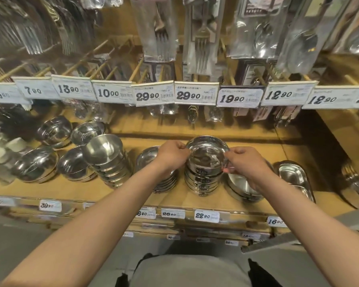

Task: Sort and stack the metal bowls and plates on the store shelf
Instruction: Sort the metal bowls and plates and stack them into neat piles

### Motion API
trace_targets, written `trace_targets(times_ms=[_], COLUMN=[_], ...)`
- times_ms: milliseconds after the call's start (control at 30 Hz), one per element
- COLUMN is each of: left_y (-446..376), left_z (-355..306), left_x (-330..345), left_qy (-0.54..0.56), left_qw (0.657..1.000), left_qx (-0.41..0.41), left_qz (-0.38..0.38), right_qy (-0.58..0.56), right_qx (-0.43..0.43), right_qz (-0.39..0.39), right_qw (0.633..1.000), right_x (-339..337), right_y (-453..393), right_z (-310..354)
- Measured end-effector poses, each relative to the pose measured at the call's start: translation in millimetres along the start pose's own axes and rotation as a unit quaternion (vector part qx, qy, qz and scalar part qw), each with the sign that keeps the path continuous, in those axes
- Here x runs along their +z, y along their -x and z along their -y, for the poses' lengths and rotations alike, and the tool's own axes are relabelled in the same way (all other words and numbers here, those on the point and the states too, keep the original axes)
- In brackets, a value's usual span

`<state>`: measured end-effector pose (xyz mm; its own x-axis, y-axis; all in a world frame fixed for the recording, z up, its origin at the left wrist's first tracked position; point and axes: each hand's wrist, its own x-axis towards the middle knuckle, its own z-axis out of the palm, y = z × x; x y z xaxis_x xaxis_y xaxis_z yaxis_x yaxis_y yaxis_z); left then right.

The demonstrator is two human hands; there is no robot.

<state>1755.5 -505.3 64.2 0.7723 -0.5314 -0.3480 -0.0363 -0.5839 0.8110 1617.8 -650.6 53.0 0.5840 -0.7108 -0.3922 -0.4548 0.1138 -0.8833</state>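
Both hands meet at the top bowl (pixel 208 155) of the middle stack (pixel 201 179): the left hand (pixel 172 155) pinches the rim on its side with curled fingers and thumb, and the right hand (pixel 244 162) pinches the opposite rim, so the bowl is clamped between two small edge grips rather than cupped from below. It sits at or just above the top of the stack on the wooden shelf (pixel 195 197); whether it is fully nested or hovers a little cannot be told. The main risk, as I judge it, lies in that thin polished rim: a slip at either pinch would tip the bowl toward the other hand and let it clatter down crooked onto the bowls beneath. If it seats tilted, the column under the grip, already fairly tall, could lean or slide. Directly beneath the left wrist lies a low pile of plates (pixel 151 162), and under the right wrist shallow dishes (pixel 239 187); a dropped bowl or a sweeping forearm could knock either. Further out past the left hand, the leaning stack of bowls (pixel 107 160) looks unsteady and a jolt to the shelf might topple it.
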Motion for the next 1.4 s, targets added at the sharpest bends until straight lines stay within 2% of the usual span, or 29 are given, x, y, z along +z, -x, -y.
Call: trace_targets(times_ms=[200, 400, 767, 933, 1133, 1267, 1400], left_y=[-4, -3, 3, 11, 44, 68, 85], left_z=[7, 10, 15, 12, 17, 36, 64], left_x=[4, 5, 6, 1, -62, -117, -159], left_qy=[-0.02, 0.022, 0.042, 0.077, 0.098, 0.115, 0.142], left_qw=[0.999, 0.999, 0.998, 0.997, 0.994, 0.99, 0.983], left_qx=[0.006, -0.014, -0.014, -0.02, -0.016, -0.012, -0.021], left_qz=[-0.026, -0.027, -0.033, -0.012, -0.049, -0.075, -0.115], right_qy=[0.015, 0.057, 0.063, 0.053, 0.019, 0.004, -0.029], right_qx=[0.002, -0.014, -0.027, -0.028, -0.097, -0.162, -0.141], right_qz=[0.008, 0.005, 0.005, 0.009, -0.028, 0.029, 0.066], right_qw=[1.0, 0.998, 0.998, 0.998, 0.995, 0.986, 0.987], right_x=[0, -1, -2, -6, -21, -12, 16], right_y=[-2, -3, -5, 3, 27, 43, 58], right_z=[-5, 0, 6, 8, 29, 32, 29])
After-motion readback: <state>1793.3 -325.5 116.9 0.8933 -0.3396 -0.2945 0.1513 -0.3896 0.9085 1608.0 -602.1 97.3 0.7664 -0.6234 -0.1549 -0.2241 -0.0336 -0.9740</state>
